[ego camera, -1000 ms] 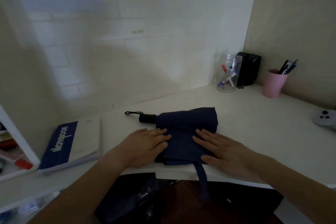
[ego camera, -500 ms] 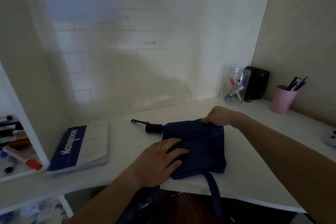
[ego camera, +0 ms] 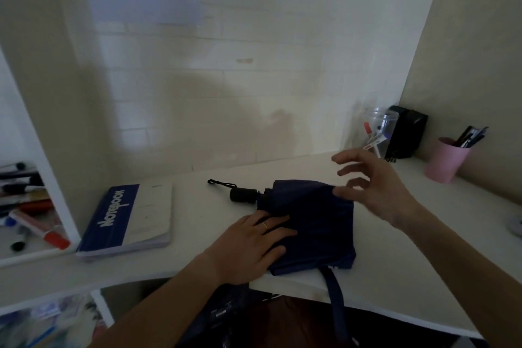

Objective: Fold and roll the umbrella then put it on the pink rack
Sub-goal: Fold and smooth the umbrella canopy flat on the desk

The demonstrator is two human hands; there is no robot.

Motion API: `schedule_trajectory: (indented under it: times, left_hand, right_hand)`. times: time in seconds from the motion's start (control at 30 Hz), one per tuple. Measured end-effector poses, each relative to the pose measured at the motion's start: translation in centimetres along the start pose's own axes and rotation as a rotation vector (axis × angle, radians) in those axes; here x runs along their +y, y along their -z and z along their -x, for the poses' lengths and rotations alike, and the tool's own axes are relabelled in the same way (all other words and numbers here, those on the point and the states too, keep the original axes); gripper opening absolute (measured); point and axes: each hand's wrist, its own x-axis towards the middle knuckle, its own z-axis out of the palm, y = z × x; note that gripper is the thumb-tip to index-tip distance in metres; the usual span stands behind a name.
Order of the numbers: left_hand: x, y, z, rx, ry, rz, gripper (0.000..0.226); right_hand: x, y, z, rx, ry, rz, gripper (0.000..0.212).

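Observation:
A dark blue folded umbrella (ego camera: 313,220) lies flat on the white desk (ego camera: 423,263). Its black handle (ego camera: 243,195) with a wrist loop points left, and its strap (ego camera: 334,299) hangs over the desk's front edge. My left hand (ego camera: 251,246) presses flat on the umbrella's left part, fingers straight. Just above the umbrella's far right corner, my right hand (ego camera: 370,181) hovers with its fingers spread and holds nothing. No pink rack is in view.
A blue and white notebook (ego camera: 130,220) lies left of the umbrella. Markers fill a white shelf (ego camera: 28,212) at far left. At back right stand a clear jar (ego camera: 377,133), a black box (ego camera: 406,133) and a pink cup (ego camera: 446,159) of pens.
My right hand left the umbrella's front, reached its far edge, then lifted off with fingers spread. My left hand stayed pressed on the fabric. The camera tilted up.

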Motion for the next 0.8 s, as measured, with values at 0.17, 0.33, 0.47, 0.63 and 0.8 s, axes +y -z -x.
schedule_trajectory:
  times: [0.17,0.33,0.47,0.63,0.8]
  left_hand:
    - [0.0,0.4,0.1,0.025,-0.004,0.018,0.046]
    - [0.5,0.9,0.3,0.086,0.046,0.092,0.042]
    - [0.5,0.9,0.3,0.107,0.012,0.072,0.04]
    - [0.6,1.2,0.3,0.123,-0.006,0.058,0.041]
    - [0.5,1.2,0.3,0.146,-0.022,-0.001,0.04]
  right_hand:
    - [0.8,-2.5,4.4,0.015,0.108,0.64,0.052]
    - [1.8,-5.1,8.3,0.449,0.035,0.429,0.04]
    - [2.2,-5.2,6.8,0.504,-0.356,0.089,0.055]
    - [2.0,-3.6,4.1,0.392,-0.295,-0.025,0.02]
    - [1.1,-3.0,5.8,0.103,-0.225,-0.188,0.017]
